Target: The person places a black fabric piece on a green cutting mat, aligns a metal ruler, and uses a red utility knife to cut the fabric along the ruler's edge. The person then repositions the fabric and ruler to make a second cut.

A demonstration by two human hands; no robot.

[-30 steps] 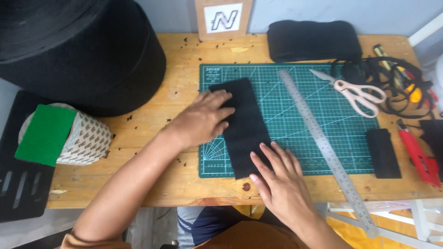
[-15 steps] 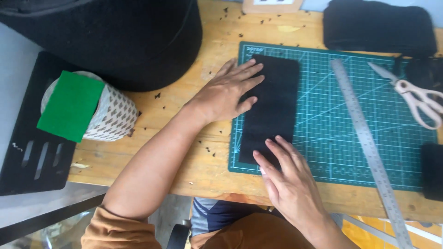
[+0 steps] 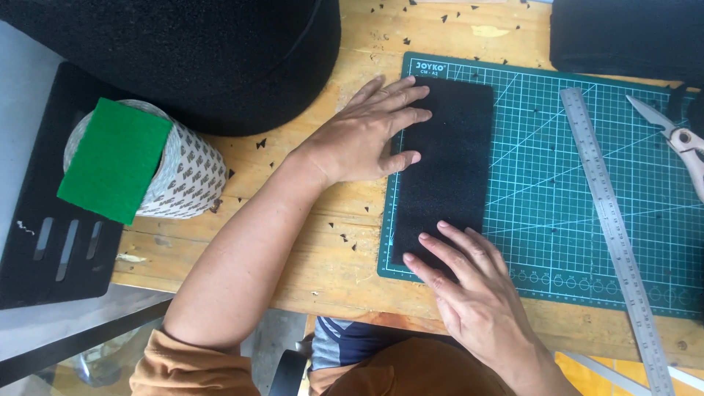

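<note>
While hands lie open, flat on black felt strip (image 3: 449, 165) | steel ruler (image 3: 610, 231), scissors (image 3: 678, 143) beside

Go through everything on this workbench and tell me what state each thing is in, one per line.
Black felt piece: flat on the cutting mat, both hands on it.
Left hand: open, palm down on the felt.
Right hand: open, fingertips on the felt's near end.
Cutting mat: flat on the table.
Steel ruler: lying on the mat, untouched.
Scissors: lying untouched, partly out of frame.
Tape roll: on its side, green pad on it.
</note>
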